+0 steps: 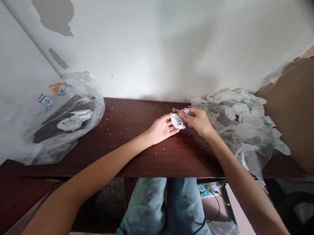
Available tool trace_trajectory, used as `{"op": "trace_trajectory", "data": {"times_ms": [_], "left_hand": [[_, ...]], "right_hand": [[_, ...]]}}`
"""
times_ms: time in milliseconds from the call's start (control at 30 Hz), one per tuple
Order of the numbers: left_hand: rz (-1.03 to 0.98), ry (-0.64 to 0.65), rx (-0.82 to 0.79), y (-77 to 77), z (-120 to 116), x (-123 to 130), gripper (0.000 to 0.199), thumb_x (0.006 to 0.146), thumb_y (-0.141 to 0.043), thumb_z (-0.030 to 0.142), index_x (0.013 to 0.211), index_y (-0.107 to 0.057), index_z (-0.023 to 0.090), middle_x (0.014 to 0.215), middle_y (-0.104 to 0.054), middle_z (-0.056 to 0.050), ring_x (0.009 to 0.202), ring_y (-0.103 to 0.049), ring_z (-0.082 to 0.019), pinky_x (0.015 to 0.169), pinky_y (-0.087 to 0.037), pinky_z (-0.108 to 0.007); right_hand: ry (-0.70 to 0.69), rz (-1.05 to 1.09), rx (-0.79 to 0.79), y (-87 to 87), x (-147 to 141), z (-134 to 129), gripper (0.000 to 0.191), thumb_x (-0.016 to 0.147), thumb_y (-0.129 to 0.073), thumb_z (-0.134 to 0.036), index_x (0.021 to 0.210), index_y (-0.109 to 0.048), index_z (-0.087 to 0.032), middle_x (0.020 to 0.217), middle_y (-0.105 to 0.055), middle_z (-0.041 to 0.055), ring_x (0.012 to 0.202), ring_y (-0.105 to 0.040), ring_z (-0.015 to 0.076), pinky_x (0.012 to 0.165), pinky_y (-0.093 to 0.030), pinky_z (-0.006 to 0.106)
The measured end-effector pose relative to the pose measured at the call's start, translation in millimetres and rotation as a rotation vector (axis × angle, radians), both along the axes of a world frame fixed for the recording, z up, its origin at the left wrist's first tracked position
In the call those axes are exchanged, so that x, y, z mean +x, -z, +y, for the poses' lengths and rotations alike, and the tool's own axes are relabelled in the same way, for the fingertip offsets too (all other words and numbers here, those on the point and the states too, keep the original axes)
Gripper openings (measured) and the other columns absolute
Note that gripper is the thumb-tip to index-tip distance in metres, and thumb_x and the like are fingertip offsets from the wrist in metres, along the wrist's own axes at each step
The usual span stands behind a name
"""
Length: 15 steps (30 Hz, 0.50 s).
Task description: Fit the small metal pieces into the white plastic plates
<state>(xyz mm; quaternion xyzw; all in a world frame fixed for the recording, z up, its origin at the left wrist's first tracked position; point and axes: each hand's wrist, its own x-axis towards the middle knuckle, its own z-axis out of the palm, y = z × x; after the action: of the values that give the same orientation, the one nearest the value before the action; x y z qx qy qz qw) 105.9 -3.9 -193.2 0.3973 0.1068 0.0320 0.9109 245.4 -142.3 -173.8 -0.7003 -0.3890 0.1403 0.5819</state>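
My left hand [163, 128] is closed on a small white oval plastic part [177, 121] that has slots in it, holding it above the dark table. At the right edge of this part are the pinched fingertips of my right hand [196, 120]. A small clear, purple-tinted object [187, 111] sticks up from my right hand; its kind cannot be made out. Just behind and under the hands lies a heap of tiny metal pieces [175, 110], partly hidden by the fingers. Whether a tiny piece is between my right fingertips does not show.
On the brown table [136, 115] lie scattered tiny pieces. At the left, a clear plastic bag [92, 82] holds a few white parts [69, 124]. Many white parts [248, 119] are piled on clear plastic at the right, beside a cardboard box [299, 117]. A power strip [204, 191] sits below.
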Motion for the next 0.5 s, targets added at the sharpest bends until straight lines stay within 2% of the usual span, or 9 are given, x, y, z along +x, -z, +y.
{"op": "trace_trajectory", "data": {"times_ms": [267,500], "left_hand": [[0.015,-0.012,-0.02,-0.8,-2.3,-0.3,0.031,0.104,-0.058,0.042,0.123,-0.069,0.02,0.124,-0.076,-0.012,0.105,-0.078,-0.024,0.103,-0.058,-0.036],[0.024,-0.049,0.016,6.1,-0.8,2.9,0.036,0.102,-0.064,0.048,0.125,-0.069,0.021,0.131,-0.074,-0.013,0.108,-0.077,-0.025,0.101,-0.059,-0.036]], "right_hand": [[-0.027,-0.063,-0.042,0.4,-2.0,0.6,0.028,0.084,-0.077,-0.045,0.095,-0.083,-0.02,0.094,-0.079,0.0053,0.084,-0.07,0.0217,0.076,-0.055,0.033],[0.001,-0.14,-0.086,1.2,-0.6,-0.6,0.027,0.085,-0.075,-0.043,0.097,-0.083,-0.02,0.097,-0.081,0.0056,0.085,-0.07,0.0221,0.079,-0.053,0.034]]}}
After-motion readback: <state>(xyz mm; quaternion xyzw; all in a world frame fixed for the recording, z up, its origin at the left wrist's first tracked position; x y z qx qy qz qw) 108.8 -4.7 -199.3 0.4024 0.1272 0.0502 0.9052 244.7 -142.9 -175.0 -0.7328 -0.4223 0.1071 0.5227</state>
